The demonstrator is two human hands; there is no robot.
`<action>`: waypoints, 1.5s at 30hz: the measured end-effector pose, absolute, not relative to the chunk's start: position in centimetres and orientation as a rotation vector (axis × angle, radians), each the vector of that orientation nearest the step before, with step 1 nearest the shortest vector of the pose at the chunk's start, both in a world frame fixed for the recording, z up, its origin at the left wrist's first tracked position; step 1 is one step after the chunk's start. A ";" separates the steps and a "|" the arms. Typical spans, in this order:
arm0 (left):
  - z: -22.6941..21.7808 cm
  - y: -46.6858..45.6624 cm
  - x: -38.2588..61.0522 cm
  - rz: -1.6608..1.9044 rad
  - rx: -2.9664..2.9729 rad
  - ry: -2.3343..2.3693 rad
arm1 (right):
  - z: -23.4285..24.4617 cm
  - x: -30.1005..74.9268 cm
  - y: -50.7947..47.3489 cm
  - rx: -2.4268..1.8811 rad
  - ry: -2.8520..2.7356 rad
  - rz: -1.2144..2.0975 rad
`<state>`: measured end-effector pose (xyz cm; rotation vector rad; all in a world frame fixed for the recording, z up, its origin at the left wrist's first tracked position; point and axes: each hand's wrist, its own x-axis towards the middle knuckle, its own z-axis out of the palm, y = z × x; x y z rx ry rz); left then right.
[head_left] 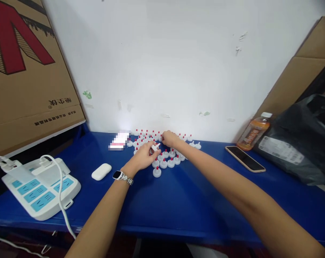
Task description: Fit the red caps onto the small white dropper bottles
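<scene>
My left hand [144,156], with a watch on its wrist, is closed on a white nozzle cap [155,147] whose bare spout points up and to the right. No red tip shows on that spout. My right hand [170,138] reaches to the back of a cluster of white nozzle caps with red tips [171,163]. Its fingers are bent together and point down; what they pinch, if anything, is hidden. One red-tipped nozzle cap [157,172] stands at the cluster's front. Bare-spouted nozzle caps [197,145] sit at the right end.
On the blue table [178,204], a power strip [41,193] with white cables and a white oval case [101,172] lie left. A phone [245,159], an orange drink bottle [253,132] and a black plastic bag [296,139] are right. Behind is a white wall [162,64].
</scene>
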<state>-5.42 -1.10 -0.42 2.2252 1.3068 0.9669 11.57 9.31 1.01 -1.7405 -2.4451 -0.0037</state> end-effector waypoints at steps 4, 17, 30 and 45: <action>-0.6 -1.2 -5.2 0.966 2.246 1.284 | 1.1 12.0 9.3 -1.720 -2.439 0.047; -0.1 -1.6 -5.0 0.939 2.258 1.276 | 0.2 14.6 10.4 -1.755 -2.218 0.256; 0.1 -1.7 -5.1 0.911 2.254 1.285 | 0.9 13.3 8.8 -1.765 -2.115 0.331; 0.0 -2.9 -2.4 0.951 2.467 1.228 | 0.1 15.2 -2.2 -0.880 -1.290 1.036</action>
